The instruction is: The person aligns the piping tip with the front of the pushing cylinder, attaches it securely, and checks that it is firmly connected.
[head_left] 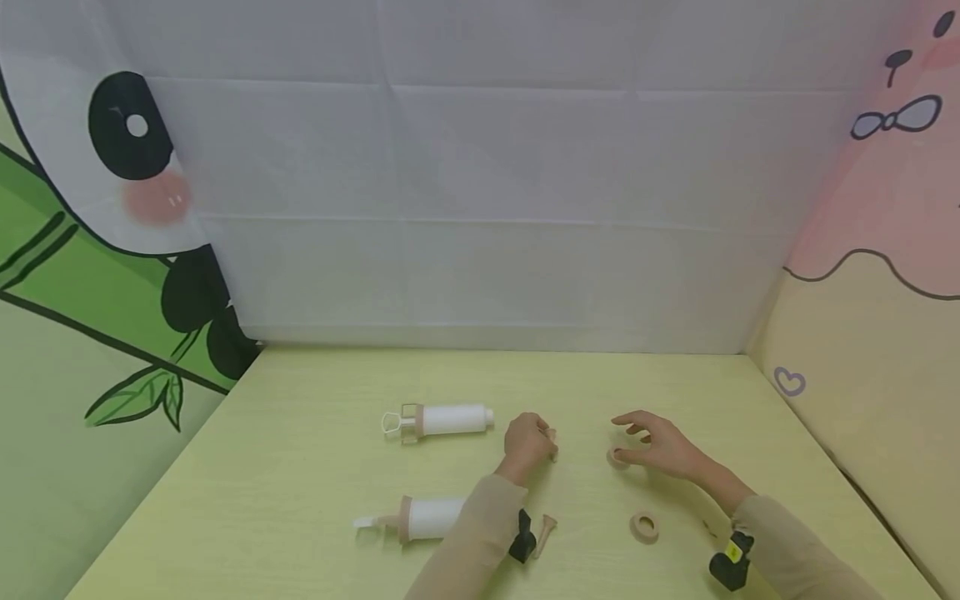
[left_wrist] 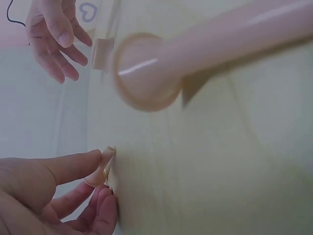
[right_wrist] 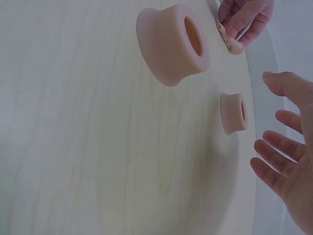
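Observation:
My left hand pinches a small beige piece with a flared end between thumb and fingers, close over the table. Part of the piece is hidden by the fingers. To the right, my right hand reaches out with fingers spread beside a beige flanged ring; nothing is in its grasp. A second, similar ring lies nearer the front. Below the left hand, by the sleeve, lies a beige rod with a flared round end, large in the left wrist view.
Left of the hands lies a white cylinder with a beige collar and wire-like loops. A second white cylinder with a beige collar lies in front of it, partly covered by the left sleeve. A white sheet rises behind the table.

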`<state>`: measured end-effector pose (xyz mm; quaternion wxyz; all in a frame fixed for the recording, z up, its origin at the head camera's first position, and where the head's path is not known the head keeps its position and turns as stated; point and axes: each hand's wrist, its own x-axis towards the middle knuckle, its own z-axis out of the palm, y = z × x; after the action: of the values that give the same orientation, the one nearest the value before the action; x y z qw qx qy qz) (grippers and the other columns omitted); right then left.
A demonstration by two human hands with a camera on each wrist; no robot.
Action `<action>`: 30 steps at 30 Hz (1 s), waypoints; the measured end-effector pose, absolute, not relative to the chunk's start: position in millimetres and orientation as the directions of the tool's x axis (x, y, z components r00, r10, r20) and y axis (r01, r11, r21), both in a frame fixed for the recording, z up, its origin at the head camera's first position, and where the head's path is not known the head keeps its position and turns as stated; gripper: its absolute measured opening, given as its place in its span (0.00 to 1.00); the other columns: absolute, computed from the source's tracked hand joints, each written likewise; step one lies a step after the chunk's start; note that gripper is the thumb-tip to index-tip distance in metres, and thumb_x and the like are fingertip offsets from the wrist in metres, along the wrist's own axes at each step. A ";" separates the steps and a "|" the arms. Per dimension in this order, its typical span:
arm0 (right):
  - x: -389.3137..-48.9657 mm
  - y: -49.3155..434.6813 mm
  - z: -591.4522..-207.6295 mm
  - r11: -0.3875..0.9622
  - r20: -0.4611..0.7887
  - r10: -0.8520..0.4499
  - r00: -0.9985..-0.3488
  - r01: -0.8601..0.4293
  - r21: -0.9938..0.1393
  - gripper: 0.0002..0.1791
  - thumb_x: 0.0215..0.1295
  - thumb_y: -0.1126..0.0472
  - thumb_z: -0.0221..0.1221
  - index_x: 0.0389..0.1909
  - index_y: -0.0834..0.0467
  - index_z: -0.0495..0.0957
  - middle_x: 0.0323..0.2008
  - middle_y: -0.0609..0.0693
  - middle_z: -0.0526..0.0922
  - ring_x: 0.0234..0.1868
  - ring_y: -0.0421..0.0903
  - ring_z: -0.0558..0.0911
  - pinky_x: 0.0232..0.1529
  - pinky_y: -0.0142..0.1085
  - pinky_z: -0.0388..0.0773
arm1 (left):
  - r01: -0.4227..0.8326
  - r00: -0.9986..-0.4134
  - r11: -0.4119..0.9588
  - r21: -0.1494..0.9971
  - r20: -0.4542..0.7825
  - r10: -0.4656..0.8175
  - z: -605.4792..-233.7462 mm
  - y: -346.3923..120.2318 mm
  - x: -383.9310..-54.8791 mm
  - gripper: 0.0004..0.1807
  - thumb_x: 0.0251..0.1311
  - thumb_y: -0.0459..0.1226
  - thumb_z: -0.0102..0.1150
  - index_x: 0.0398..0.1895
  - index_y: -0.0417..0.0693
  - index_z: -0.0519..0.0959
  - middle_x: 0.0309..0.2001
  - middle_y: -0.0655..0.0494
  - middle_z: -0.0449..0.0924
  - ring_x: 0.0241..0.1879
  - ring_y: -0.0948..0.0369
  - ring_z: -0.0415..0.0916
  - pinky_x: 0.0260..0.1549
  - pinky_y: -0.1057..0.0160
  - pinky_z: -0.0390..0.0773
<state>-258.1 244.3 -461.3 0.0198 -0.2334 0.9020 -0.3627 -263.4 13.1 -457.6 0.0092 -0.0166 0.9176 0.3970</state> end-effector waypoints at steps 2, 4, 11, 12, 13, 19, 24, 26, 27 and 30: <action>-258.2 244.6 -462.5 0.626 0.131 -0.433 -0.892 -0.402 -0.668 0.29 0.54 0.53 0.63 0.55 0.64 0.70 0.52 0.60 0.73 0.50 0.58 0.73 0.46 0.51 0.72 | -0.044 -0.999 0.676 0.736 -0.032 -0.030 -458.6 12.8 -263.8 0.13 0.35 0.28 0.70 0.28 0.39 0.78 0.29 0.52 0.78 0.30 0.57 0.74 0.29 0.64 0.75; -258.5 244.8 -463.6 0.624 0.130 -0.431 -0.893 -0.400 -0.671 0.29 0.54 0.53 0.63 0.54 0.64 0.70 0.52 0.60 0.73 0.49 0.58 0.73 0.46 0.51 0.72 | -0.050 -0.999 0.661 0.749 -0.035 -0.036 -459.7 12.5 -264.4 0.13 0.35 0.27 0.70 0.27 0.39 0.78 0.29 0.52 0.78 0.30 0.57 0.74 0.30 0.64 0.76; -259.6 244.2 -468.1 0.622 0.131 -0.426 -0.895 -0.395 -0.676 0.28 0.54 0.54 0.64 0.54 0.64 0.71 0.52 0.60 0.73 0.49 0.57 0.74 0.45 0.50 0.73 | -0.045 -0.999 0.613 0.789 -0.031 -0.033 -461.5 10.7 -266.6 0.13 0.35 0.22 0.66 0.28 0.37 0.77 0.29 0.50 0.78 0.27 0.58 0.73 0.26 0.64 0.76; -259.8 244.1 -468.8 0.621 0.129 -0.425 -0.896 -0.393 -0.678 0.28 0.53 0.54 0.64 0.54 0.63 0.71 0.52 0.59 0.73 0.48 0.57 0.74 0.45 0.49 0.73 | -0.037 -0.999 0.608 0.793 -0.026 -0.027 -461.6 10.5 -266.5 0.13 0.35 0.22 0.65 0.29 0.37 0.77 0.29 0.50 0.78 0.27 0.58 0.73 0.25 0.65 0.76; -260.0 244.0 -469.5 0.620 0.128 -0.426 -0.896 -0.392 -0.680 0.28 0.53 0.54 0.64 0.54 0.63 0.71 0.52 0.59 0.73 0.48 0.57 0.74 0.45 0.49 0.73 | -0.038 -0.999 0.602 0.797 -0.030 -0.025 -461.7 10.4 -266.3 0.13 0.35 0.21 0.65 0.29 0.36 0.77 0.29 0.50 0.78 0.26 0.58 0.73 0.25 0.65 0.76; -260.8 244.0 -472.5 0.617 0.118 -0.430 -0.895 -0.387 -0.685 0.28 0.53 0.54 0.64 0.53 0.63 0.71 0.52 0.59 0.73 0.48 0.56 0.74 0.44 0.47 0.73 | -0.027 -0.999 0.591 0.806 -0.036 0.003 -460.9 11.1 -264.5 0.10 0.43 0.23 0.62 0.32 0.35 0.77 0.30 0.49 0.78 0.26 0.59 0.73 0.24 0.65 0.75; -261.0 244.3 -472.9 0.613 0.124 -0.429 -0.895 -0.390 -0.687 0.29 0.53 0.54 0.65 0.53 0.64 0.71 0.52 0.59 0.73 0.48 0.56 0.74 0.44 0.47 0.73 | -0.011 -0.999 0.607 0.794 -0.028 0.019 -460.6 11.5 -264.7 0.08 0.48 0.26 0.61 0.33 0.36 0.77 0.32 0.47 0.78 0.28 0.57 0.74 0.26 0.64 0.75; -261.0 244.2 -473.1 0.612 0.126 -0.431 -0.894 -0.392 -0.687 0.28 0.53 0.55 0.64 0.53 0.64 0.71 0.52 0.59 0.73 0.48 0.56 0.75 0.44 0.47 0.73 | -0.006 -0.999 0.616 0.788 -0.027 0.025 -460.7 11.3 -264.9 0.08 0.48 0.26 0.61 0.34 0.36 0.77 0.33 0.47 0.78 0.29 0.56 0.74 0.28 0.63 0.75; -261.2 244.2 -473.3 0.611 0.128 -0.432 -0.893 -0.394 -0.687 0.28 0.53 0.55 0.64 0.53 0.64 0.71 0.52 0.59 0.73 0.47 0.56 0.75 0.44 0.47 0.73 | -0.007 -0.999 0.618 0.787 -0.031 0.027 -460.7 11.2 -265.2 0.08 0.49 0.26 0.61 0.34 0.36 0.77 0.33 0.47 0.78 0.30 0.55 0.75 0.28 0.63 0.76; -261.4 244.2 -474.4 0.606 0.130 -0.437 -0.890 -0.398 -0.688 0.28 0.54 0.55 0.64 0.53 0.65 0.71 0.51 0.60 0.74 0.47 0.56 0.75 0.44 0.47 0.73 | 0.001 -0.998 0.628 0.778 -0.035 0.044 -460.7 10.9 -265.3 0.08 0.49 0.26 0.60 0.35 0.35 0.77 0.32 0.46 0.78 0.31 0.54 0.76 0.29 0.62 0.76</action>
<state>-261.4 244.2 -474.4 0.0257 -0.2331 0.8958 -0.3776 -265.3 10.9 -460.7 0.0254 0.0125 0.9019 0.4310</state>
